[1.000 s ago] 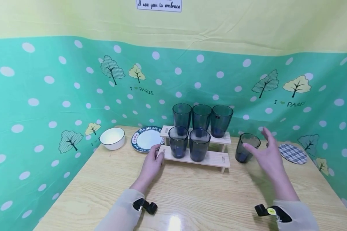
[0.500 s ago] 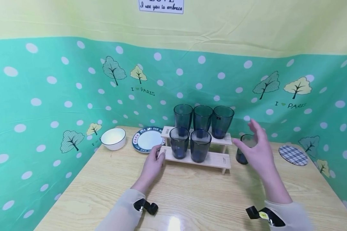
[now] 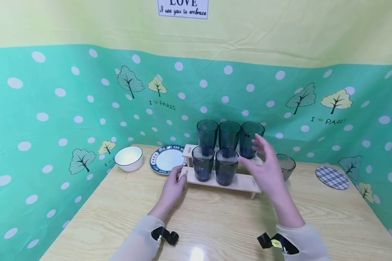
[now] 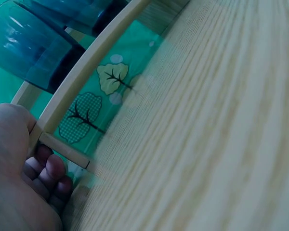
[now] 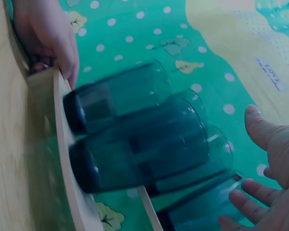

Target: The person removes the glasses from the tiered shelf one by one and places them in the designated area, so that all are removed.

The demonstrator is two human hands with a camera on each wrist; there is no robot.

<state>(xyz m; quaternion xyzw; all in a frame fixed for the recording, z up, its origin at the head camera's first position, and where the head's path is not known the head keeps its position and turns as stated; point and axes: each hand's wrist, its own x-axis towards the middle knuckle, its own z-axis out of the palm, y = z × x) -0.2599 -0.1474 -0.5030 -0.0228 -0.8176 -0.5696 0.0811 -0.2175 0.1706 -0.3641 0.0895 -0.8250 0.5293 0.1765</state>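
A two-tier wooden rack [image 3: 243, 182] stands mid-table, holding tinted drinking glasses. Three glasses stand on the rear tier, among them the middle rear glass [image 3: 229, 132]. The lower tier bears a left front glass [image 3: 203, 165] and a right front glass [image 3: 226, 170]. My left hand [image 3: 171, 189] grips the left end of the lower tier, thumb on top and fingers curled beneath, as the left wrist view shows. Just right of the right front glass, my right hand [image 3: 268, 172] hangs with fingers spread and holds nothing. Behind it, a sixth glass [image 3: 286, 165] is partly hidden on the table.
At the back left are a white bowl [image 3: 129, 159] and a blue-rimmed plate [image 3: 154, 166] beside the rack. A round checked mat [image 3: 331, 177] lies at the back right. A green dotted curtain [image 3: 170, 119] closes off the rear and sides of the wooden table [image 3: 215, 221].
My right hand has moved left, from in front of the lone glass to the right end of the rack. The left hand stays on the rack, and the glasses have not moved.
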